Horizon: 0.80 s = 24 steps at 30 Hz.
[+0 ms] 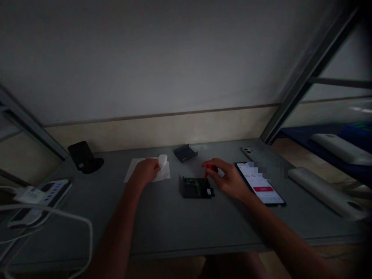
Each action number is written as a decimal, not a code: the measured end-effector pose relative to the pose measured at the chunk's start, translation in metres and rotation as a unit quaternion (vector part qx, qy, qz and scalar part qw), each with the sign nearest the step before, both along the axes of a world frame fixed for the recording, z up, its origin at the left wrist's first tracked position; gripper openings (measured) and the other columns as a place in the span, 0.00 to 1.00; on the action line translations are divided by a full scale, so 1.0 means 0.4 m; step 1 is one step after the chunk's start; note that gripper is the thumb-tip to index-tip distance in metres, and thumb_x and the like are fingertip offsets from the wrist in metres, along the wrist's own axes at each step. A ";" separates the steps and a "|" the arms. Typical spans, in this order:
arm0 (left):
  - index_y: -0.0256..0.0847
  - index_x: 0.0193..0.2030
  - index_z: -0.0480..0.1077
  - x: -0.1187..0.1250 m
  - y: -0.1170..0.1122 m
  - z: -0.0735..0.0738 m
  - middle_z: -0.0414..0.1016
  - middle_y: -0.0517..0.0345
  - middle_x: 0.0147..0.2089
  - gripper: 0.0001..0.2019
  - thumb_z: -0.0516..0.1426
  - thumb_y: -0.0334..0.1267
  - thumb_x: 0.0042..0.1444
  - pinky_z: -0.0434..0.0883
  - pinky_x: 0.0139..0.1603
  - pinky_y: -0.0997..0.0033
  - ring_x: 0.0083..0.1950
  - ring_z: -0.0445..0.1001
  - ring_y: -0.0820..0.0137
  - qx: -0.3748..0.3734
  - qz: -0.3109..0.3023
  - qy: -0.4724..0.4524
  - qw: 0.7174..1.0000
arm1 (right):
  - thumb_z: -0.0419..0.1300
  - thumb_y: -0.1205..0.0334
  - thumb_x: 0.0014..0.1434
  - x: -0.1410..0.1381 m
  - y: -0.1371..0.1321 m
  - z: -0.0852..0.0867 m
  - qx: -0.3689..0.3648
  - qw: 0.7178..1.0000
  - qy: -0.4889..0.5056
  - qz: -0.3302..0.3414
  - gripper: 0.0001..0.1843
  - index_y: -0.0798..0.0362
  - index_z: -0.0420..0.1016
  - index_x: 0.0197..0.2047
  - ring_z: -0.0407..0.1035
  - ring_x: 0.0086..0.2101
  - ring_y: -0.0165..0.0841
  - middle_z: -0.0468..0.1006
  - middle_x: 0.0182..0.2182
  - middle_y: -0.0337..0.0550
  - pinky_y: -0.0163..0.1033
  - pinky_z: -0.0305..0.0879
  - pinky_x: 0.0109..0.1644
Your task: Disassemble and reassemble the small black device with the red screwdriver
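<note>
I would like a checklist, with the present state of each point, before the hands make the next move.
1. Red screwdriver gripped by the right hand: ok, held between thumb and fingers.
2. Screwdriver tip seated in a screw: cannot tell, too small and dark.
3. Circuit board exposed: ok, its green surface shows in the dark housing.
4. Housing steadied by the left hand: not ok, that hand is at the white paper.
5. Gray shell piece apart from the housing: ok, it lies behind it.
6. Loose screws on the paper: cannot tell, the hand covers part.
</note>
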<state>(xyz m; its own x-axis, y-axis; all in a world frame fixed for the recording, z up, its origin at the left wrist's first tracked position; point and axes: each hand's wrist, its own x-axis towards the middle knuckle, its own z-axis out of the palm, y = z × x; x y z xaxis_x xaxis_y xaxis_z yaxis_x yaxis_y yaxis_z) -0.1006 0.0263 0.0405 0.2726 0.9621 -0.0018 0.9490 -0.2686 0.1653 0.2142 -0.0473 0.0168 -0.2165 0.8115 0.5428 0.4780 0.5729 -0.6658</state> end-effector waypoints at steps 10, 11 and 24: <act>0.39 0.36 0.69 0.065 -0.027 -0.010 0.72 0.59 0.33 0.04 0.56 0.37 0.59 0.61 0.34 0.73 0.32 0.69 0.71 -0.090 -0.126 -0.165 0.974 | 0.62 0.57 0.65 -0.005 0.004 -0.006 0.004 0.994 0.103 -0.027 0.08 0.50 0.78 0.44 0.73 0.36 0.35 0.80 0.37 0.43 0.41 0.69 0.42; 0.39 0.36 0.68 0.083 -0.033 -0.013 0.71 0.60 0.32 0.04 0.55 0.37 0.60 0.61 0.34 0.73 0.32 0.67 0.72 -0.101 -0.144 -0.200 0.964 | 0.63 0.57 0.64 -0.006 0.004 -0.006 0.001 0.992 0.122 -0.030 0.08 0.50 0.78 0.43 0.74 0.36 0.35 0.81 0.38 0.43 0.41 0.70 0.43; 0.40 0.42 0.67 0.186 -0.072 -0.064 0.67 0.60 0.34 0.07 0.51 0.39 0.67 0.62 0.35 0.71 0.33 0.65 0.71 -0.120 -0.210 -0.242 0.940 | 0.64 0.59 0.63 -0.019 0.008 -0.009 0.000 0.986 0.167 -0.030 0.05 0.50 0.79 0.40 0.76 0.38 0.34 0.81 0.37 0.42 0.39 0.71 0.44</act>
